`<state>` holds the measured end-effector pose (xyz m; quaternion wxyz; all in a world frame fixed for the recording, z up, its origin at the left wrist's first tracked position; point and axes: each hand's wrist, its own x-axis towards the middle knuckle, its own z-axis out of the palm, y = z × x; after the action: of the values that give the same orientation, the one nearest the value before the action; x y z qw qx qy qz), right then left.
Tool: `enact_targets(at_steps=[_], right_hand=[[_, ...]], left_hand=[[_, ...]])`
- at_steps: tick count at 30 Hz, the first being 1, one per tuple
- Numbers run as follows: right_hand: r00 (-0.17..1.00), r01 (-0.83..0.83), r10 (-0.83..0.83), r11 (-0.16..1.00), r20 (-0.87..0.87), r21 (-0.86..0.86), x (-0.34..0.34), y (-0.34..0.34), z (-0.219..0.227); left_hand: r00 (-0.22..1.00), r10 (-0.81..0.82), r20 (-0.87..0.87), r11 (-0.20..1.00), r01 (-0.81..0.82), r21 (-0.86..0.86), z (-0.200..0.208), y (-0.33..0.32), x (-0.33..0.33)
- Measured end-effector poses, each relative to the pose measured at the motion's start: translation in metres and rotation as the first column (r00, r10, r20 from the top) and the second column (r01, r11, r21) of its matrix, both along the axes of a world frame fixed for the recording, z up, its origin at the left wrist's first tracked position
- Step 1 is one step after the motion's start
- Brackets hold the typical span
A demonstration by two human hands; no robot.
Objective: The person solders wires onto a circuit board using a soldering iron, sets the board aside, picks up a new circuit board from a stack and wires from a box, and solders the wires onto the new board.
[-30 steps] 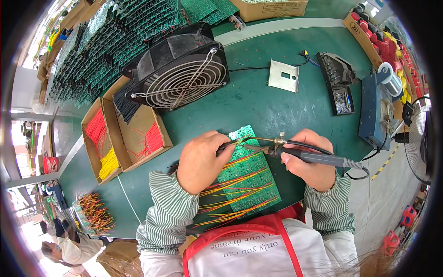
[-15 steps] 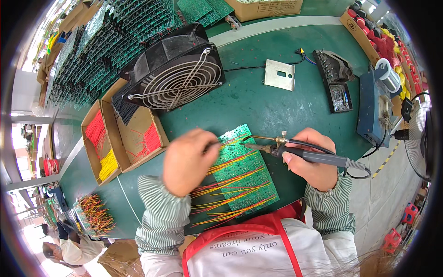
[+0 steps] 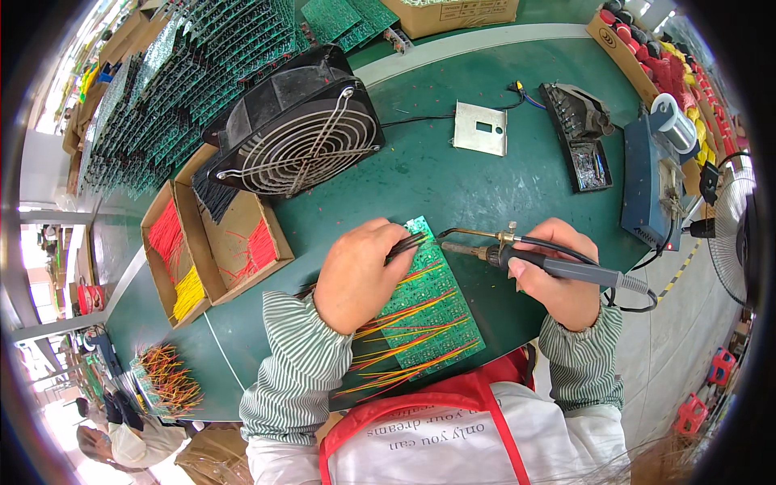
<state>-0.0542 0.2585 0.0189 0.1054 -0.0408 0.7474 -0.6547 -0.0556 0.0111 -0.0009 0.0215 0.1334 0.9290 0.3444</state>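
Printed circuit board [image 3: 449, 310], green, lies on the green tabletop [image 3: 517, 190] just in front of me, slanting away from my red-edged apron [image 3: 436, 440]. Rows of red and yellow wires [image 3: 388, 353] run from it out past its left edge. My left hand [image 3: 353, 279] is curled over the board's upper left side, thumb and fingers pinched together on a few dark wires [image 3: 406, 245] whose ends reach over the board. My right hand [image 3: 571, 294] is wrapped around the grey handle of a soldering iron [image 3: 558, 268], fingers bent in. A slim brass tube [image 3: 477, 234] runs above its barrel, and both point left at the board's top end; whether the iron's tip touches, I cannot tell.
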Motion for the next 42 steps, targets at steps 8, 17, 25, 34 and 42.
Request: enact_targets(at_steps=[8, 17, 25, 34, 42], right_hand=[[0.999, -0.010, 0.011, 0.999, -0.032, 0.032, -0.004, -0.002, -0.005], [1.000, -0.020, 0.020, 1.000, -0.007, 0.014, -0.006, -0.003, -0.007], [1.000, -0.011, 0.011, 1.000, 0.005, 0.009, -0.002, 0.002, 0.003], [0.979, -0.164, 0.171, 0.984, -0.116, 0.064, 0.022, -0.004, 0.002], [0.962, -0.244, 0.244, 0.970, -0.124, 0.017, 0.028, -0.032, -0.005]], left_hand=[[0.997, 0.005, 0.075, 0.999, -0.009, 0.048, -0.002, 0.003, -0.005], [0.997, 0.009, 0.080, 0.998, -0.014, 0.053, -0.003, 0.002, -0.006], [0.999, -0.001, 0.049, 0.999, -0.001, 0.050, -0.002, 0.000, -0.004], [0.953, 0.202, -0.226, 0.912, -0.267, -0.310, 0.035, -0.049, 0.046], [0.965, 0.160, 0.207, 0.985, -0.170, 0.030, 0.015, -0.036, 0.069]])
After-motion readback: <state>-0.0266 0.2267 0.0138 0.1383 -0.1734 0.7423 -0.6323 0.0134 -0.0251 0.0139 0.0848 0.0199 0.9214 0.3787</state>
